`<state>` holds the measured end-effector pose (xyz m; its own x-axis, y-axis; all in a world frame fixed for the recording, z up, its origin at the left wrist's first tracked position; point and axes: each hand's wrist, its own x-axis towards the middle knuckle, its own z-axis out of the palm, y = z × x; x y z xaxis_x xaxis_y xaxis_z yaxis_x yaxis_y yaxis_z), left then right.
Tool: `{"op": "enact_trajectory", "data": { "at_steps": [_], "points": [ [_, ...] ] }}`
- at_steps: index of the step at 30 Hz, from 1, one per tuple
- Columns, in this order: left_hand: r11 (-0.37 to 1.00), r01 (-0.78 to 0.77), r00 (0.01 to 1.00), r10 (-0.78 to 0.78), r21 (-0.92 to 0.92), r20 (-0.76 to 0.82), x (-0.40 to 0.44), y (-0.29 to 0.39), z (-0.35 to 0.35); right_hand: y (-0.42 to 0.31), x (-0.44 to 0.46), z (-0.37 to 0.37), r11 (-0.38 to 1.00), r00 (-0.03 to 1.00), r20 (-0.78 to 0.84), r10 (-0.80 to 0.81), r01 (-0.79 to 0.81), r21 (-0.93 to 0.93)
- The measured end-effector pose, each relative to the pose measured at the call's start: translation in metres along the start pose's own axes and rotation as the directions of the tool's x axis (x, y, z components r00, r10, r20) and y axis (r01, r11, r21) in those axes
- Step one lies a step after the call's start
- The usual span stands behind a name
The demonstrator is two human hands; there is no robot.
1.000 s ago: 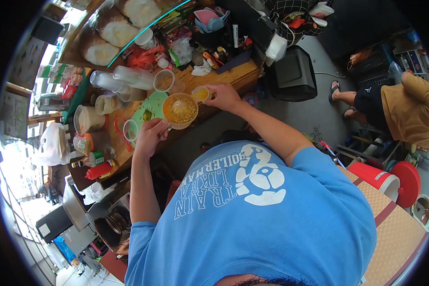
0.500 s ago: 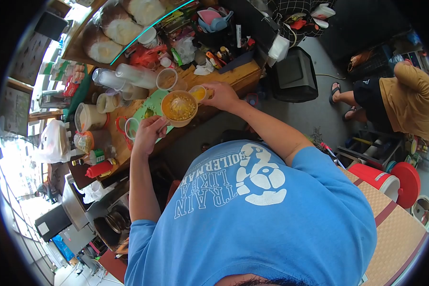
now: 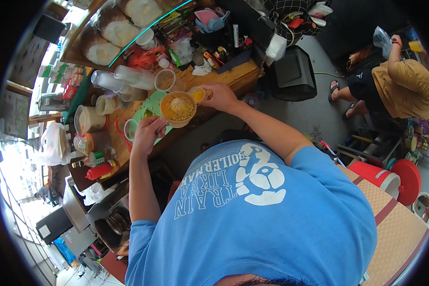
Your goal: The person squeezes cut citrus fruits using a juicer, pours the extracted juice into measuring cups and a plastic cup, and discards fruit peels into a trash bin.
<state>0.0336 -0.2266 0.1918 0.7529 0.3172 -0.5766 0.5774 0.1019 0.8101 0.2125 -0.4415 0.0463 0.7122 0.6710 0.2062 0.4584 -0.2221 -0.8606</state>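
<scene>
An orange citrus juicer (image 3: 178,107) with a ridged cone and seeds or pulp round it is held by its side in my left hand (image 3: 149,133), whose fingers are closed on it. My right hand (image 3: 220,97) pinches a small cup of yellow liquid (image 3: 197,94) right against the juicer's rim. Below them lies a green cutting board (image 3: 153,102) with a small green piece (image 3: 148,113) on it. Beyond the juicer stands a clear plastic cup (image 3: 166,81). A strainer-like round thing with a red handle (image 3: 121,127) rests by my left hand.
Stacked clear cups (image 3: 131,76), a tub (image 3: 88,119) and a red bottle (image 3: 99,170) stand on the wooden table (image 3: 238,71). Another person (image 3: 400,83) stands at the right, holding a clear bag. A red bucket (image 3: 374,174) is at the lower right.
The juicer has shifted very slightly left and my right hand has moved a little with the small cup. The other person has raised an arm with a clear bag.
</scene>
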Motion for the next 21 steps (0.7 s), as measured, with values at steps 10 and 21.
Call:
{"op": "enact_trajectory", "data": {
  "at_steps": [10, 21],
  "points": [
    [0.991, 0.004, 0.998, 0.005, -0.133, 0.067, 0.017, -0.025, 0.005, 0.005, 0.003, -0.006, 0.990, 0.992, 0.053, 0.111, -0.115, 0.078],
    [0.876, 0.026, 0.996, 0.020, -0.482, 0.090, 0.097, -0.121, 0.051, 0.053, -0.011, -0.020, 0.972, 0.973, -0.087, 0.215, -0.204, 0.118]
  ]
}}
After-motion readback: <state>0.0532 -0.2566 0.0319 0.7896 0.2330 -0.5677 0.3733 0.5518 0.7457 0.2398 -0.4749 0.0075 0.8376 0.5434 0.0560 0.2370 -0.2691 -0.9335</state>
